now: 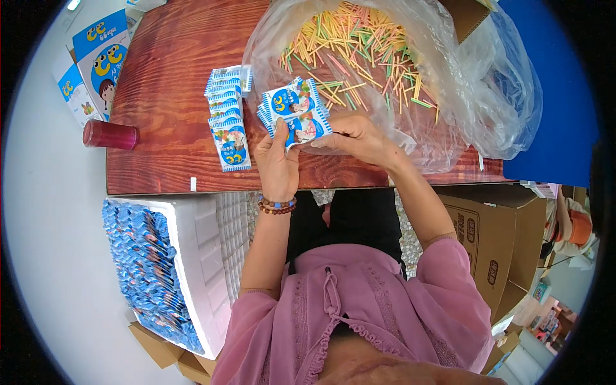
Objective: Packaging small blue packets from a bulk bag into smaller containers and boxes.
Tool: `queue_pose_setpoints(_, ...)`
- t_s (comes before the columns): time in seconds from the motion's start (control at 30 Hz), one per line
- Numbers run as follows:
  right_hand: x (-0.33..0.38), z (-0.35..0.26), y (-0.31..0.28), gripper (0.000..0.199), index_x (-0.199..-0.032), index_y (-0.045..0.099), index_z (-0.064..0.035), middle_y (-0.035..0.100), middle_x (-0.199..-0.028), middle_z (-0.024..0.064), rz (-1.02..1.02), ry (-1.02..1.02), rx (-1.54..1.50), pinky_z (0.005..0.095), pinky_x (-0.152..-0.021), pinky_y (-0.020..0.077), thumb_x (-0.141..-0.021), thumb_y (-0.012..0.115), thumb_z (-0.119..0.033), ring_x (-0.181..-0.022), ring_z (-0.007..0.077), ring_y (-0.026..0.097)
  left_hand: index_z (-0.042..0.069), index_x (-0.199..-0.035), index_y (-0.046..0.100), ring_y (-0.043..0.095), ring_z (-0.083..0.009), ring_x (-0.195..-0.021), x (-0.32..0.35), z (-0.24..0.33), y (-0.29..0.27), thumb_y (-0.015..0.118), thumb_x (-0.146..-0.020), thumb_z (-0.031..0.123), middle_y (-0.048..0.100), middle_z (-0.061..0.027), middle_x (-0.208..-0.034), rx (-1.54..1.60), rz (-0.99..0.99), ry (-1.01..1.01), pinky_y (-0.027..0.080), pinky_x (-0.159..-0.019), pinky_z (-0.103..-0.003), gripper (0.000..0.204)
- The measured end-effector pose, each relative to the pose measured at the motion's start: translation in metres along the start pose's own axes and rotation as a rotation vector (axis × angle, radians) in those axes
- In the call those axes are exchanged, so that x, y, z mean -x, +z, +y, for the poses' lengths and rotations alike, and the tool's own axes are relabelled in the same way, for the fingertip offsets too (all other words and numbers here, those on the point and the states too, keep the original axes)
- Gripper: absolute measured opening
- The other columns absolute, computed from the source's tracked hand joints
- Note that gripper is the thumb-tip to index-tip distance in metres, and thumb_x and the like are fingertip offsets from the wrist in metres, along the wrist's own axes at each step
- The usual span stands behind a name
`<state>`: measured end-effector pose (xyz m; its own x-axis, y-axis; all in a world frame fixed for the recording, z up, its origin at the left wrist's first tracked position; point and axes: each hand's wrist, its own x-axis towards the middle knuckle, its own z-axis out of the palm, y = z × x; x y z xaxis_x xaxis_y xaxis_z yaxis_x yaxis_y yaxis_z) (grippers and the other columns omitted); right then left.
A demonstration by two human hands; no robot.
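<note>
My left hand (279,168) holds a small fanned stack of blue-and-white snack packets (296,110) above the table, thumb on top. At their right edge my right hand (362,138) is closed, its thumb and fingers pinching the packets' ends; the fingertips are partly hidden. Left of my hands, an overlapping row of similar packets (229,138) lies on the red-brown wooden table (173,77). Just beyond my hands, a large clear plastic bag (269,38) lies open, with a heap of thin yellow, pink and green sticks (350,38) inside.
A red translucent cup-like container (110,135) sits at the table's left edge, near printed display boxes (99,67). Below left, a white foam box (196,247) holds many upright blue packets (144,256). A brown cardboard box (481,234) stands below right, beside a blue surface (561,122).
</note>
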<state>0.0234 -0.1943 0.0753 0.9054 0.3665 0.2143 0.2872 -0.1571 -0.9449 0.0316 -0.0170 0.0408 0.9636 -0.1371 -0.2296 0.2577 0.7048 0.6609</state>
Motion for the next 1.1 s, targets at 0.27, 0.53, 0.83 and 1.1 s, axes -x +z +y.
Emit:
queue_pose_setpoints(0.27,-0.007,0.03,-0.056,0.023,-0.091,0.069,-0.0012,0.064,-0.077,0.0115,0.404,0.289,0.252,0.0333,-0.067,0.0473,-0.087,0.064,-0.023,-0.073,0.0209,0.062,-0.003,-0.096,0.066,0.057,-0.0047,-0.079,0.018,-0.009,-0.005,0.057,-0.097,0.019,0.065,0.0001,-0.088,-0.182,0.149,0.107,0.046,-0.065,-0.023,0.024)
queue_pose_setpoints(0.53,-0.031,0.061,-0.126,0.018,-0.094,0.067,-0.0002,0.064,-0.089,0.016,0.383,0.135,0.765,0.0376,-0.079,0.0471,-0.089,0.059,-0.016,-0.09,0.0309,0.061,-0.006,-0.088,0.065,0.047,-0.0014,-0.07,0.034,-0.031,-0.038,0.06,-0.093,0.01,0.059,0.0034,-0.075,-0.501,0.156,0.339,0.04,-0.059,-0.02,0.017)
queue_pose_setpoints(0.83,-0.079,0.088,-0.209,0.026,-0.113,0.059,-0.0044,0.065,-0.096,0.0166,0.434,0.156,1.502,0.0404,-0.076,0.0503,-0.088,0.051,-0.005,-0.088,0.0351,0.063,-0.004,-0.085,0.064,0.048,-0.0005,-0.067,0.032,-0.03,-0.042,0.061,-0.092,0.009,0.059,0.0042,-0.074,-0.587,0.153,0.315,0.041,-0.058,-0.019,0.015)
queue_pose_setpoints(1.1,-0.098,0.071,-0.232,0.05,-0.138,0.043,-0.0179,0.044,-0.14,0.0198,0.3,-0.001,1.065,0.0429,-0.108,0.0308,-0.095,0.046,-0.043,-0.128,0.0253,0.043,-0.005,-0.091,0.067,0.057,-0.0049,-0.073,0.034,-0.029,-0.048,0.059,-0.092,0.002,0.066,-0.0028,-0.085,-0.485,0.14,0.244,0.048,-0.067,-0.021,0.01)
